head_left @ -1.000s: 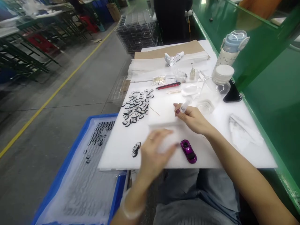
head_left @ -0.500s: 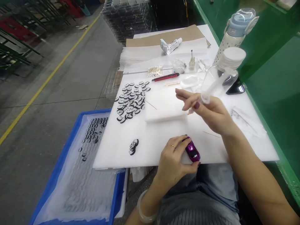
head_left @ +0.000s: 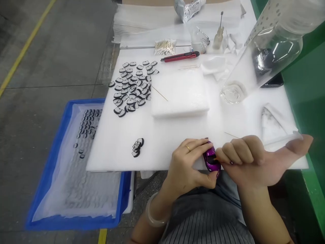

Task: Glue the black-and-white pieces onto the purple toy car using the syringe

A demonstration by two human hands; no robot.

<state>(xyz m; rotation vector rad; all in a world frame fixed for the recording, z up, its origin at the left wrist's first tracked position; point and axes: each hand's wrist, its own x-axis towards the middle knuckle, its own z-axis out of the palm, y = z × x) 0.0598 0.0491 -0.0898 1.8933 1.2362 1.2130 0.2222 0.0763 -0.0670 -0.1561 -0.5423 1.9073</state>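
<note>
Beneath my left hand [head_left: 186, 166], a shiny purple toy car [head_left: 212, 164] with a dark window is gripped between fingers and thumb at the table's front edge. My right hand [head_left: 254, 159] is closed just right of the car, its thumb stretched back. It seems to hold a slim translucent syringe [head_left: 216, 159], mostly hidden in the fist; its small orange tip meets the car's dark window area. Left of my hands lies a small cluster of black-edged clear pieces [head_left: 137, 147]. Farther back is a larger spread of the same pieces [head_left: 132, 88].
A white foam block [head_left: 180, 93] bears a thin stick. Behind it are a red utility knife [head_left: 180, 56], cotton swabs [head_left: 165, 46] and a small needle bottle [head_left: 218, 37]. A big clear jar [head_left: 269, 64] stands right. A blue tray [head_left: 48, 176] sits low on the left.
My right hand has come down and toward me, bringing the orange tip onto the car. My left hand still grips the car. The view has tilted downward.
</note>
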